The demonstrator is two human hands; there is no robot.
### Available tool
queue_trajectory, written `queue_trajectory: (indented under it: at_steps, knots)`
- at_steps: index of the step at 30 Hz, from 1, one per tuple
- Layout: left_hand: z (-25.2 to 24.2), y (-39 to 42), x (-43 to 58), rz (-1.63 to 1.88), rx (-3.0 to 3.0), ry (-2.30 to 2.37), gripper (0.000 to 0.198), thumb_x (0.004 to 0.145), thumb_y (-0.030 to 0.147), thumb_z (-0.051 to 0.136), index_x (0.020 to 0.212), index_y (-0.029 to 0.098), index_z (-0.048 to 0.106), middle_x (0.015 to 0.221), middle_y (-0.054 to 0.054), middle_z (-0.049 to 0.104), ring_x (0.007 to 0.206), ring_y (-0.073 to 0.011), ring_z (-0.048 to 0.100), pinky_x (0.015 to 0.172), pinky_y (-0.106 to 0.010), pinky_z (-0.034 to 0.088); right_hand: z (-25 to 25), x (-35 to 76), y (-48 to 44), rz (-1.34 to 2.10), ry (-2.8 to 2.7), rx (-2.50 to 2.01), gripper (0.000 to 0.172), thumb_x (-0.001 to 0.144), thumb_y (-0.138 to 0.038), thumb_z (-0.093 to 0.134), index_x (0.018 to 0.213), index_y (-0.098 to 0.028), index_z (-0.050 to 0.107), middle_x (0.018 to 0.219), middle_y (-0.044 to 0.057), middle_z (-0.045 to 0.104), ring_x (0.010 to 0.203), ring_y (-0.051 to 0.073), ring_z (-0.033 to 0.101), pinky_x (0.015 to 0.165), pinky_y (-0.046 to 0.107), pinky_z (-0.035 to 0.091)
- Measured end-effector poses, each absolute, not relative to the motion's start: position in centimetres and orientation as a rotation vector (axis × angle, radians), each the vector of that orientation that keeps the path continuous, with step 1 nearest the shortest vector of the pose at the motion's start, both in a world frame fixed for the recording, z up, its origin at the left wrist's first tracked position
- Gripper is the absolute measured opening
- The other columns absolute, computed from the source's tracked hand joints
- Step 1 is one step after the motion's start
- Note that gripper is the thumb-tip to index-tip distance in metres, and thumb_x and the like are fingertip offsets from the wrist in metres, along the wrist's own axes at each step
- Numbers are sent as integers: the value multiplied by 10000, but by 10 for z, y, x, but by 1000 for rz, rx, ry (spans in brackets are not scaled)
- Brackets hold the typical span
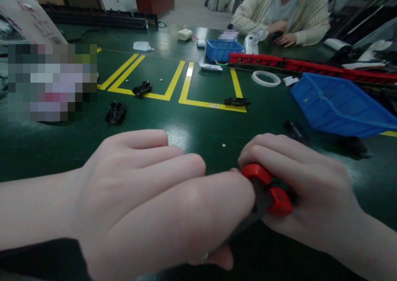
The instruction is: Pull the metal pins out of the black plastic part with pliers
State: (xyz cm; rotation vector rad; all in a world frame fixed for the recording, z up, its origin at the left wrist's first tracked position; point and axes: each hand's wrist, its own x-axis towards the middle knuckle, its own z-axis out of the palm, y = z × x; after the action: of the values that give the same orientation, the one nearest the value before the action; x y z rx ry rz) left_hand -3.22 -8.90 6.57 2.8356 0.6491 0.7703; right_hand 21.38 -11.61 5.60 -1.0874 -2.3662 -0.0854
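Observation:
My right hand is closed around a red-handled tool that looks like pliers or cutters; its working end is mostly hidden. My left hand is closed, with the thumb pressed along a dark grey piece right beside the red handles. Most of that piece lies under the thumb, so I cannot tell its kind or whether it belongs to the tool. Both hands meet above the green table, close to the camera.
Small black parts lie beyond my left hand, with others along the yellow tape. A blue bin stands right, a smaller one farther back. Also there: a tape roll, a red rail and a seated person.

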Motion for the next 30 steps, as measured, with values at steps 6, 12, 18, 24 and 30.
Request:
queue_trajectory:
  at_steps: [6,12,18,24,30]
  knots:
    - [66,-81,-32,842,2900,508,403,900,638,603,924,235,608,667,49,617,545,-137,535,543,-357,341,51,216,-114,-107,-2363,-1041,62,792,-216,512,846,-238,488,755,18,565,646,184,504,532,336,373]
    - [68,-77,-33,827,2936,391,428,920,625,575,1019,212,620,677,31,622,553,-152,542,530,-364,323,56,214,-115,-52,-2376,-1107,35,807,-188,509,811,-222,507,755,19,562,658,174,500,561,327,381]
    - [73,-75,-35,695,2962,369,326,933,536,607,1005,218,610,667,35,606,545,-153,533,534,-369,302,52,216,-115,-39,-2370,-1096,56,795,-192,559,808,-224,515,759,9,550,670,173,486,570,321,362]
    - [73,-74,-35,677,2995,352,286,936,501,614,968,219,586,668,45,590,544,-142,525,540,-356,290,49,218,-112,-24,-2375,-1091,74,797,-200,576,822,-225,512,769,3,547,677,169,478,580,313,359]
    - [76,-77,-35,671,3001,358,283,944,496,606,977,214,604,678,41,592,553,-141,527,550,-349,314,50,218,-113,-23,-2391,-1095,69,800,-205,565,812,-225,500,766,6,540,679,171,465,581,314,346]
